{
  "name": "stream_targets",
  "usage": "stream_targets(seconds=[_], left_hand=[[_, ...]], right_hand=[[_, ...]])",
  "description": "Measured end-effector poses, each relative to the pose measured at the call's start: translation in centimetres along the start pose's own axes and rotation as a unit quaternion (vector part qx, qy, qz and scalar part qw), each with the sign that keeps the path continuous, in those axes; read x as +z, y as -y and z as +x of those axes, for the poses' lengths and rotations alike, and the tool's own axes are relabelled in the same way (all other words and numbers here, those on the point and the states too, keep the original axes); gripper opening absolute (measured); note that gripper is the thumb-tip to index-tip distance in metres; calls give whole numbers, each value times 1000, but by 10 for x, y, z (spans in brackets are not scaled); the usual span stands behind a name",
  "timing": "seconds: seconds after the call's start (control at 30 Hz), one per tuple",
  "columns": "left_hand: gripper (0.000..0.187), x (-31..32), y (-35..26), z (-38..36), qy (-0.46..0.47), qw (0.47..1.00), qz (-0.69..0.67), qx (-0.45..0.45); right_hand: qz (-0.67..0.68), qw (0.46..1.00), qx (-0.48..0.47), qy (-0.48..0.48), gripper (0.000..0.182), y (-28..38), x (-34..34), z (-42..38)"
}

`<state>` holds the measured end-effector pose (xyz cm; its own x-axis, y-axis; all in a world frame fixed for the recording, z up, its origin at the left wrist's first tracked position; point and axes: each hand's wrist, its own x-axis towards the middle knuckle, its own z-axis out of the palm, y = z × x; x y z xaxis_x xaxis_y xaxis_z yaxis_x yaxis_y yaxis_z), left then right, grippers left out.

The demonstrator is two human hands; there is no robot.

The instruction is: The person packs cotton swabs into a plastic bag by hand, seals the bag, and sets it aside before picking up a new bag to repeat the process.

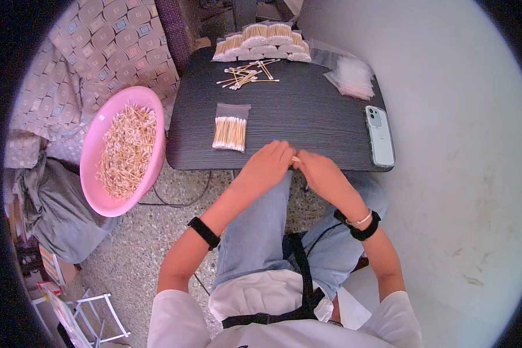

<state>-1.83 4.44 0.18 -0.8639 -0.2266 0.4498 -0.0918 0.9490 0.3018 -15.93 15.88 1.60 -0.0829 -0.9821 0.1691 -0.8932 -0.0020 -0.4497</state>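
Observation:
My left hand (271, 162) and my right hand (321, 172) meet over the front edge of the dark table (313, 124). Both are closed around a small bit of cotton swabs (296, 159), whose pale wooden sticks peek out between the fingers; most of it is hidden. Left of my hands lies a clear zip bag of cotton swabs (230, 133), its swabs in an even row. Farther back, loose cotton swabs (248, 75) are scattered on the tabletop.
Filled swab bags (265, 39) are piled at the table's back edge. Clear plastic bags (352, 78) lie at the back right, above a phone (379, 136). A pink basin (89, 174) full of loose swabs stands left of the table. A pale wall (458, 145) borders the right.

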Motion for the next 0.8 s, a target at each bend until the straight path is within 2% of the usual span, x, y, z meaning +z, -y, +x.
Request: stream_targets(seconds=[0.03,0.1,0.13,0.2,0.27,0.3,0.4,0.47,0.6,0.67,0.7,0.8], left_hand=[[18,-9,-6,-1,-4,999,-35,1],[17,-20,-10,-6,-9,997,-72,25],[15,-23,-10,-10,-9,996,-75,49],[13,-26,-12,-15,-36,994,-67,84],[14,-28,-13,-17,-88,989,-43,107],[15,-27,-14,-16,-96,990,-52,83],[17,-22,-12,-14,-107,992,-72,10],[19,-18,-12,-15,-94,992,-78,-43],[21,-14,-16,-12,-190,980,-65,-11],[23,-19,-18,-9,-221,974,-52,20],[22,-21,-18,-10,-205,978,-46,14],[20,-22,-16,-13,-176,984,-38,1]], right_hand=[[95,994,15,51,19,3,-10,-3],[282,947,46,149,26,11,-28,-7],[373,904,84,193,28,12,-27,-11],[538,782,156,273,34,17,-23,-16],[612,717,176,285,35,28,-21,-19],[647,681,186,289,36,32,-20,-20],[585,777,179,145,34,39,-7,-26],[572,787,191,131,33,43,-8,-29],[547,818,160,80,32,44,1,-30],[585,778,187,129,33,45,-2,-28],[604,757,200,153,33,45,-3,-27],[618,739,208,169,38,45,1,-28]])
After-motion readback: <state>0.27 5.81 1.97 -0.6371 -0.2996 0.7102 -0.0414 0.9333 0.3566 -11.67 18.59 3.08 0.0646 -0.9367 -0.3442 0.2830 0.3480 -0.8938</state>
